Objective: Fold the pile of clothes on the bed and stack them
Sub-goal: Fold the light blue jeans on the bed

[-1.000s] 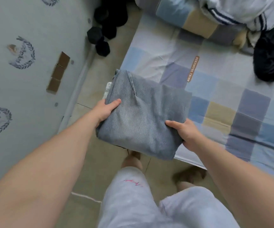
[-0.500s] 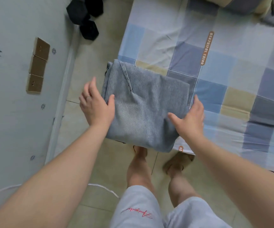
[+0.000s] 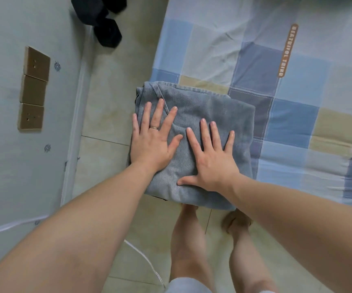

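Far left: pale wall with three brown socket plates [image 3: 34, 89] stacked vertically. Black hex dumbbells [image 3: 107, 34] on the beige tiled floor [image 3: 111, 102] at the wall's base. Thin white cable [image 3: 145, 259] runs across the floor near the bare legs.

Left forearm comes in from bottom-left, extended. Left hand [image 3: 152, 142] is palm down on the left half of the folded grey-blue denim garment [image 3: 213, 111]. Its fingers [image 3: 160, 111] are straight, spread and pointing away from the body, with the thumb angled right. Gold ring [image 3: 154, 127] on one finger. Nothing gripped, just flat contact. The little finger sits at the garment's left edge.

Garment is folded to a rough rectangle with a seam visible near its far-left corner. It lies at the near-left corner of the bed [image 3: 297, 123]. Its left and near edges stick out past the mattress over the floor.

Right forearm comes in from bottom-right. Right hand [image 3: 211, 159] is palm down on the garment's right-centre, just beside the left hand and not touching it. Fingers [image 3: 205, 134] are straight and fanned, the thumb splayed left along the near part of the fabric. Flat press, no grasp.

Right: the bed sheet is a blue, grey, tan and white check, lightly creased. An orange printed label [image 3: 286, 50] sits on it, well beyond the garment.
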A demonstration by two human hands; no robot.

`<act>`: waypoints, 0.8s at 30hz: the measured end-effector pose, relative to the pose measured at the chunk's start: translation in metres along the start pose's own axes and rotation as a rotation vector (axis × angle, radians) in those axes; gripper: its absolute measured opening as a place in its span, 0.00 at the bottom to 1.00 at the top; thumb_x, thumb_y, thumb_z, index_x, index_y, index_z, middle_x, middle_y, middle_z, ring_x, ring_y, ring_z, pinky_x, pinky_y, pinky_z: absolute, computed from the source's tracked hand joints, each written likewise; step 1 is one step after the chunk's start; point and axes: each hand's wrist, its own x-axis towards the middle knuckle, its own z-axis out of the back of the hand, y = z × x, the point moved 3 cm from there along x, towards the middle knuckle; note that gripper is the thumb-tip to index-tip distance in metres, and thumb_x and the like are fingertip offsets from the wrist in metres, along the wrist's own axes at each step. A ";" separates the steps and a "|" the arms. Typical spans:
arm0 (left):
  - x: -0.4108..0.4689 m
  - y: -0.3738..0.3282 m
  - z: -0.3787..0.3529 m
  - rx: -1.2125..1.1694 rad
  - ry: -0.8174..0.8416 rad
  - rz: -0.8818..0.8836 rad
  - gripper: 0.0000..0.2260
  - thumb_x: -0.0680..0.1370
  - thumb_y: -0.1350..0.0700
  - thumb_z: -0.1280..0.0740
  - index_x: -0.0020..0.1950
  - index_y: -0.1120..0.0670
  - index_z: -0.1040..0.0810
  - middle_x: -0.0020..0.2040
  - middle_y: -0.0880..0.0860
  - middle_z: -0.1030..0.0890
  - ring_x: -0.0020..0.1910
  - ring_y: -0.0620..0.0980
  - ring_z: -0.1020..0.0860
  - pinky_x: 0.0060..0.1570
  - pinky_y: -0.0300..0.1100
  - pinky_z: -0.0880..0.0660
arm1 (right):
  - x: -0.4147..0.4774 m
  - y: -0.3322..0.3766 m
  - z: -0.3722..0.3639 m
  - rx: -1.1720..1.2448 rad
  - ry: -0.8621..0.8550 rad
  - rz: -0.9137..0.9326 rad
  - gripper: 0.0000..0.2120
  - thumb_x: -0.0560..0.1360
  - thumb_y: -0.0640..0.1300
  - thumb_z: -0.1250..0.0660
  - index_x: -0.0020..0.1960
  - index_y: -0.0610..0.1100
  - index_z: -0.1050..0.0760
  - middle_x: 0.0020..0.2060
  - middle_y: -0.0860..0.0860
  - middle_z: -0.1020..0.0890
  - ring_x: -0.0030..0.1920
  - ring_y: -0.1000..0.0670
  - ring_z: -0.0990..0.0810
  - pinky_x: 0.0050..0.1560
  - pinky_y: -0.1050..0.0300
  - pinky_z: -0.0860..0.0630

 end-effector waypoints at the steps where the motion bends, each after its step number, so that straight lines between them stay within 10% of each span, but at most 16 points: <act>1: 0.003 0.000 -0.003 -0.012 -0.001 0.000 0.32 0.81 0.33 0.54 0.82 0.43 0.54 0.83 0.51 0.56 0.82 0.57 0.57 0.78 0.62 0.57 | 0.004 -0.001 0.000 -0.003 0.013 0.003 0.65 0.59 0.85 0.46 0.79 0.51 0.71 0.79 0.41 0.68 0.78 0.37 0.69 0.69 0.20 0.61; 8: 0.000 -0.013 0.026 -0.018 0.121 0.070 0.31 0.81 0.34 0.52 0.82 0.43 0.55 0.83 0.50 0.57 0.82 0.55 0.58 0.77 0.63 0.56 | -0.010 -0.001 0.030 0.022 0.152 0.004 0.60 0.67 0.78 0.39 0.79 0.52 0.72 0.78 0.43 0.69 0.79 0.39 0.67 0.73 0.24 0.57; 15: -0.021 -0.065 0.129 -0.270 0.554 0.285 0.31 0.82 0.39 0.42 0.82 0.43 0.49 0.83 0.49 0.56 0.82 0.56 0.58 0.78 0.60 0.53 | -0.080 -0.042 0.111 0.185 0.251 -0.052 0.33 0.80 0.56 0.41 0.81 0.54 0.51 0.80 0.51 0.43 0.80 0.46 0.49 0.76 0.34 0.51; 24: -0.048 -0.188 0.240 -0.338 0.347 0.134 0.30 0.83 0.39 0.45 0.82 0.43 0.52 0.83 0.50 0.52 0.82 0.55 0.54 0.77 0.59 0.47 | -0.213 -0.153 0.203 0.237 -0.014 -0.336 0.33 0.82 0.55 0.43 0.81 0.56 0.54 0.82 0.53 0.51 0.81 0.46 0.54 0.76 0.33 0.55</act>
